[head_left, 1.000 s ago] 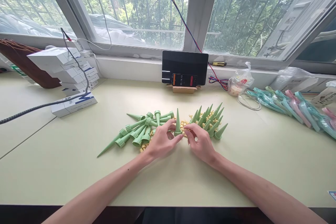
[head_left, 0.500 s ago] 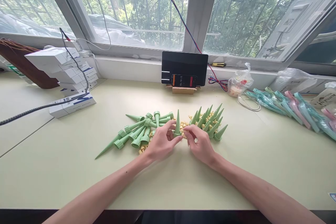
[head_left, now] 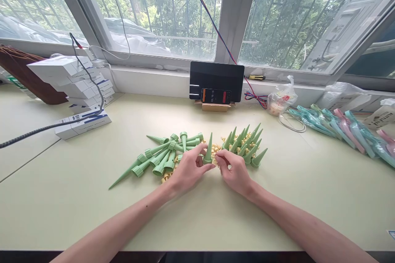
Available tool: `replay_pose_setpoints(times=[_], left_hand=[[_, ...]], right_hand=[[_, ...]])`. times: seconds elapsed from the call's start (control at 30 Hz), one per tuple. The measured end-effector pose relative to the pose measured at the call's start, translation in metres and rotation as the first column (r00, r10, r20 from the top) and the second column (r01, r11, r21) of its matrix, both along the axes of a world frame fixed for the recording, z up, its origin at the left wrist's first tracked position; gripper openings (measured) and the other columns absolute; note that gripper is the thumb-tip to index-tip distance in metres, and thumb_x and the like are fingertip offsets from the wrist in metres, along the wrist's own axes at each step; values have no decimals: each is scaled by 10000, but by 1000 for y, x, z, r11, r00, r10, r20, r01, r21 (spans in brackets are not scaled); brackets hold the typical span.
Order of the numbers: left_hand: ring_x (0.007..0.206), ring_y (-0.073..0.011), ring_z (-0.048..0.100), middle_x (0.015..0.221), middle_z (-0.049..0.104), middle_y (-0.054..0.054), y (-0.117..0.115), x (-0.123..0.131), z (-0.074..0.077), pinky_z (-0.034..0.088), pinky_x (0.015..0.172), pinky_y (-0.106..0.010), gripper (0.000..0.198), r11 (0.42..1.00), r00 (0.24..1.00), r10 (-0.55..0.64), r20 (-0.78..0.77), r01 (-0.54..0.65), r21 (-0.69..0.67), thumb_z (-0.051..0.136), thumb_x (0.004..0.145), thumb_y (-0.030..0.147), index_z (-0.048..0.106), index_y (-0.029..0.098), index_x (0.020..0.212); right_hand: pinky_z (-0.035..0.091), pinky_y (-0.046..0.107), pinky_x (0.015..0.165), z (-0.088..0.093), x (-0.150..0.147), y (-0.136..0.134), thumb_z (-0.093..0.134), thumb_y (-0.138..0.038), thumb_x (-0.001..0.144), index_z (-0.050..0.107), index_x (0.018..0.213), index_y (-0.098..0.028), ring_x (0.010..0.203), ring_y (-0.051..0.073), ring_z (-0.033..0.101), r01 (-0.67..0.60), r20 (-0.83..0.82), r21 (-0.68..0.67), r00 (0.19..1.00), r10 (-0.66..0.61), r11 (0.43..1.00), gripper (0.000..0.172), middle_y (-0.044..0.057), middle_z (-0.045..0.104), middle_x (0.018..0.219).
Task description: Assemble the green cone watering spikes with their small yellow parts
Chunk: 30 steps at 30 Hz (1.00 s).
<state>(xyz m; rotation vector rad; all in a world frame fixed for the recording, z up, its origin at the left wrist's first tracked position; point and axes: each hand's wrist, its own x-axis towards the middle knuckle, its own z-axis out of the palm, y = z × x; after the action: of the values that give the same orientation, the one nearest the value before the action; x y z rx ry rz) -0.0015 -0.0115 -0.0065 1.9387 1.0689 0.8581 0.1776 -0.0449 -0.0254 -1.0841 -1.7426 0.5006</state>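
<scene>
My left hand (head_left: 190, 169) has its thumb and fingers closed round the base of a green plant watering spike (head_left: 210, 148), which points up with a slight lean to the right. Just right of it, my right hand (head_left: 235, 169) is pinched near the spike's base; whatever its fingertips hold is hidden. Small yellow plastic pieces (head_left: 216, 148) lie behind and between the hands. Beside my left hand is a loose heap of green spikes (head_left: 160, 158), lying in various directions. Several more spikes (head_left: 247, 144) stand point-up in a cluster behind my right hand.
A black tablet (head_left: 217, 76) with a phone (head_left: 216, 96) in front rests on a cardboard stand (head_left: 214, 107) by the window. White boxes (head_left: 83, 124) and a black cable (head_left: 37, 132) are at left. A plastic bag (head_left: 280, 98) and wrapped coloured straps (head_left: 342, 129) lie at right.
The held spike's tip has leaned slightly to the right. Both hands stay almost in place, and the whole view has shifted a little.
</scene>
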Motion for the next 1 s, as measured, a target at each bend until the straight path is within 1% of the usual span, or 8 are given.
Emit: replay_pose_setpoints(times=[0.23,0.33,0.43,0.57,0.8,0.9,1.0], left_hand=[[530,-68,464,929,598,-6,-1,-1,1,405,506,-219,370,1000,1000,-16,-25,16,17,713,808,327,544,204,1114],[546,-86,473,824,584,15,-1,-1,-1,404,526,-224,410,1000,998,-22,-51,22,4,708,817,322,532,194,1164],[565,-107,486,717,541,45,-1,-2,-3,409,551,-235,432,999,997,-25,-76,27,17,698,827,314,527,193,1205],[576,-117,492,664,510,63,-1,-2,-5,413,576,-245,435,998,995,-29,-99,33,44,689,836,309,528,194,1223],[576,-114,495,678,518,58,-1,-2,-5,413,572,-242,444,998,994,-17,-110,24,63,692,836,327,535,190,1228],[567,-107,488,700,522,54,-2,-2,-4,413,559,-236,438,998,995,-18,-96,23,56,689,834,331,532,195,1220],[550,-85,476,824,565,25,-3,-1,-1,412,522,-221,412,1000,999,-15,-51,16,27,682,834,343,530,208,1192]], right_hand=[[360,240,535,-2,0,0,459,-236,992,537,820,-191,575,118,422,-19,-3,-37,1000,19,999,194,-10,522,686],[341,238,527,-2,1,0,450,-242,996,512,800,-193,562,113,400,-22,-1,-59,1000,22,998,211,-20,490,662],[322,238,518,-1,1,0,441,-248,998,485,782,-198,546,111,379,-24,3,-70,1000,25,997,226,-27,465,645],[296,238,511,-1,1,0,433,-249,998,449,761,-204,530,107,343,-22,14,-69,1000,23,997,241,-40,425,625],[259,239,507,-4,1,2,418,-257,1008,375,726,-210,527,100,276,-22,15,-72,1000,23,997,289,-59,337,606],[264,241,509,-4,2,2,417,-270,1013,388,734,-209,527,99,283,-25,5,-93,1000,25,995,287,-58,349,605],[283,243,509,-3,1,1,404,-294,1022,425,754,-207,519,101,315,-26,-17,-132,1000,24,991,283,-55,384,597]])
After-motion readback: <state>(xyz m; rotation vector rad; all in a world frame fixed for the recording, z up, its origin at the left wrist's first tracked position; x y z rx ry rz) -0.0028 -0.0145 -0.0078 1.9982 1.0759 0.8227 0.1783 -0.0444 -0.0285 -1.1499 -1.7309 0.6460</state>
